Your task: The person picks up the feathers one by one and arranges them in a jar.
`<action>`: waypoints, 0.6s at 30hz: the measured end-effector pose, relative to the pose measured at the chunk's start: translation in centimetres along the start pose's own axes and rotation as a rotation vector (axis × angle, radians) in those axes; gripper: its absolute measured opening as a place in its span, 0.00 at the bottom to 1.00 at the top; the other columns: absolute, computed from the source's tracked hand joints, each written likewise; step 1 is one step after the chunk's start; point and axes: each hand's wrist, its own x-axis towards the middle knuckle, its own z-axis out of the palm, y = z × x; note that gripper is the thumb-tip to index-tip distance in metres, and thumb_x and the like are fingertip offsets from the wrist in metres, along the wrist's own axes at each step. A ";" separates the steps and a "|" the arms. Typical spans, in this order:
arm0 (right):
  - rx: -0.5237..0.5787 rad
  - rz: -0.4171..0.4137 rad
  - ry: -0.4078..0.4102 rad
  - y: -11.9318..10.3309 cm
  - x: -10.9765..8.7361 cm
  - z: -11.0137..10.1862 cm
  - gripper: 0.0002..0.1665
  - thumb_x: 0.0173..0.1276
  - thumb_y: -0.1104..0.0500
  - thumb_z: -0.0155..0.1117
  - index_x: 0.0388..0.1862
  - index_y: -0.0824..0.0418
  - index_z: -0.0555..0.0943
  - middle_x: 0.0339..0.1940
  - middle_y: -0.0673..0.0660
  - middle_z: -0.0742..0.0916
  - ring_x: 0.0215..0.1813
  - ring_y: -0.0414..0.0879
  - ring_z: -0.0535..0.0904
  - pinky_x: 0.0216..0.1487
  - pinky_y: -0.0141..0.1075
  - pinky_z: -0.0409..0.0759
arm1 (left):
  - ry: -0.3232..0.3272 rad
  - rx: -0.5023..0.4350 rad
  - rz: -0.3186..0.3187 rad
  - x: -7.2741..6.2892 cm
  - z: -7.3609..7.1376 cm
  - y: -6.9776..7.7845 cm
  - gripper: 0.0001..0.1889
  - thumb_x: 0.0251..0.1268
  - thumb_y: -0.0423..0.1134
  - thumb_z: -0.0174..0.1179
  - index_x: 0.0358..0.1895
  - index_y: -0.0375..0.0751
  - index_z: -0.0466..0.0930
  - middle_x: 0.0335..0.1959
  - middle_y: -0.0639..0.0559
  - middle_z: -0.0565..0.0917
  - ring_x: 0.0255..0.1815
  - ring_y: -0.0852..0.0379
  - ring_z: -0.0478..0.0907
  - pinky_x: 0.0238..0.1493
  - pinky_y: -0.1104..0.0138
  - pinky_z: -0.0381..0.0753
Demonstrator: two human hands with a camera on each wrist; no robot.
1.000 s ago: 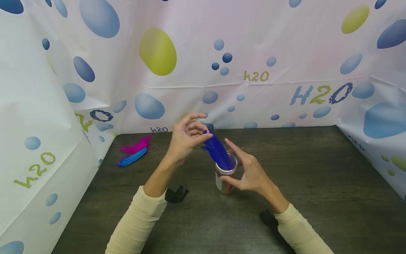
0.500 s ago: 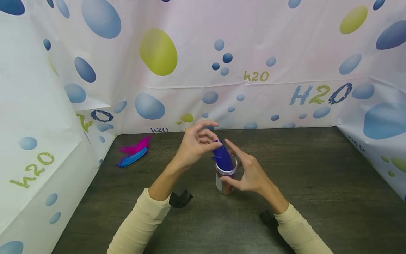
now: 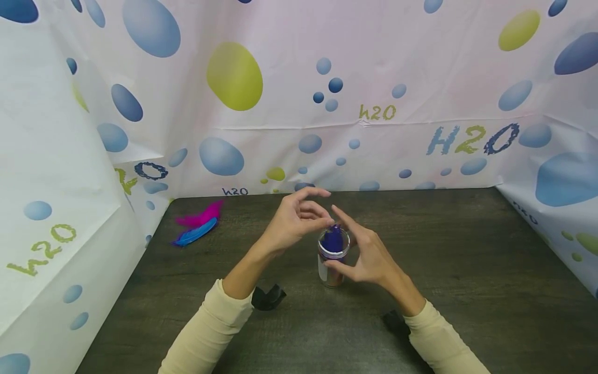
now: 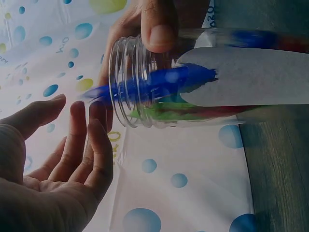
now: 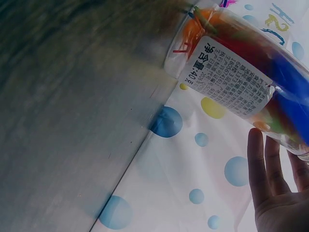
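A clear jar [image 3: 329,271] with a threaded mouth and white label stands upright on the dark table in the head view. Red, orange, green and blue feathers show through its wall in the wrist views. A dark blue feather [image 4: 164,82] sits mostly inside the jar, its tip poking out of the mouth. My right hand [image 3: 369,254] holds the jar near the top, thumb in front and fingers behind. Just above the mouth is my left hand [image 3: 299,215], its fingertips right at the feather's tip. In the left wrist view its thumb and fingers are apart.
A magenta feather [image 3: 205,214] and a light blue feather [image 3: 196,232] lie at the back left of the dark table [image 3: 467,259]. A white sheet [image 3: 289,62] with blue and green spots hangs behind and along the sides. Black pieces sit at both wrists.
My left hand has moved right and down toward the jar mouth, and the dark blue feather has slid down into the jar. The right hand and jar have stayed in place.
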 end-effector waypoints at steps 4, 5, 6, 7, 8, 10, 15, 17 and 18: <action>0.003 -0.013 0.005 0.0 -0.1 0.0 0.58 0.68 0.32 0.67 0.83 0.64 0.59 0.55 0.64 0.86 0.45 0.52 0.87 0.33 0.39 0.88 | -0.003 0.015 0.016 0.0 -0.1 -0.1 0.25 0.66 0.23 0.65 0.65 0.27 0.72 0.37 0.38 0.89 0.40 0.47 0.89 0.51 0.57 0.88; 0.004 -0.016 0.006 0.0 -0.1 0.1 0.57 0.68 0.32 0.67 0.83 0.64 0.59 0.55 0.63 0.87 0.44 0.52 0.87 0.33 0.39 0.88 | -0.002 0.018 0.020 0.0 -0.1 -0.1 0.25 0.66 0.23 0.65 0.65 0.27 0.72 0.37 0.38 0.89 0.40 0.46 0.89 0.50 0.57 0.88; 0.005 -0.018 0.007 0.0 -0.1 0.1 0.57 0.68 0.32 0.67 0.83 0.64 0.59 0.55 0.63 0.87 0.44 0.52 0.87 0.33 0.39 0.88 | -0.001 0.017 0.022 -0.1 -0.1 -0.2 0.24 0.66 0.23 0.65 0.65 0.27 0.72 0.37 0.38 0.89 0.40 0.45 0.89 0.50 0.57 0.88; 0.007 -0.020 0.008 0.0 -0.2 0.1 0.57 0.68 0.33 0.67 0.83 0.64 0.59 0.55 0.63 0.87 0.44 0.52 0.87 0.32 0.39 0.88 | 0.001 0.016 0.024 -0.1 -0.2 -0.2 0.24 0.66 0.23 0.65 0.65 0.27 0.72 0.37 0.37 0.89 0.40 0.44 0.89 0.50 0.57 0.88; 0.008 -0.020 0.009 0.0 -0.2 0.2 0.57 0.68 0.33 0.67 0.83 0.64 0.59 0.54 0.63 0.87 0.44 0.52 0.87 0.32 0.40 0.88 | 0.005 0.017 0.025 -0.1 -0.2 -0.2 0.24 0.66 0.23 0.65 0.65 0.27 0.72 0.37 0.38 0.89 0.41 0.45 0.89 0.50 0.57 0.88; 0.009 -0.020 0.009 0.1 -0.2 0.2 0.57 0.68 0.33 0.67 0.83 0.64 0.59 0.54 0.63 0.87 0.44 0.52 0.87 0.32 0.40 0.88 | 0.016 0.020 0.028 -0.2 -0.4 -0.3 0.24 0.66 0.23 0.65 0.64 0.27 0.73 0.37 0.38 0.89 0.40 0.48 0.89 0.51 0.58 0.88; 0.005 -0.022 0.009 0.1 -0.2 0.2 0.58 0.68 0.33 0.67 0.83 0.64 0.59 0.53 0.63 0.87 0.45 0.52 0.87 0.33 0.37 0.88 | 0.059 0.043 0.050 -0.6 -1.1 -0.6 0.21 0.68 0.23 0.64 0.63 0.27 0.74 0.36 0.39 0.89 0.37 0.55 0.88 0.47 0.62 0.87; 0.004 -0.025 0.010 0.1 -0.1 0.2 0.58 0.68 0.33 0.68 0.83 0.64 0.59 0.52 0.63 0.87 0.45 0.52 0.87 0.34 0.36 0.88 | 0.083 0.074 0.072 -0.7 -1.7 -0.8 0.20 0.68 0.23 0.64 0.62 0.26 0.75 0.35 0.38 0.89 0.35 0.55 0.88 0.43 0.64 0.87; 0.003 -0.025 0.011 0.1 -0.1 0.2 0.58 0.67 0.33 0.68 0.83 0.64 0.59 0.52 0.63 0.87 0.44 0.52 0.87 0.33 0.36 0.88 | 0.098 0.094 0.082 -0.9 -2.0 -0.9 0.20 0.68 0.23 0.64 0.62 0.26 0.75 0.35 0.37 0.89 0.35 0.52 0.88 0.42 0.65 0.86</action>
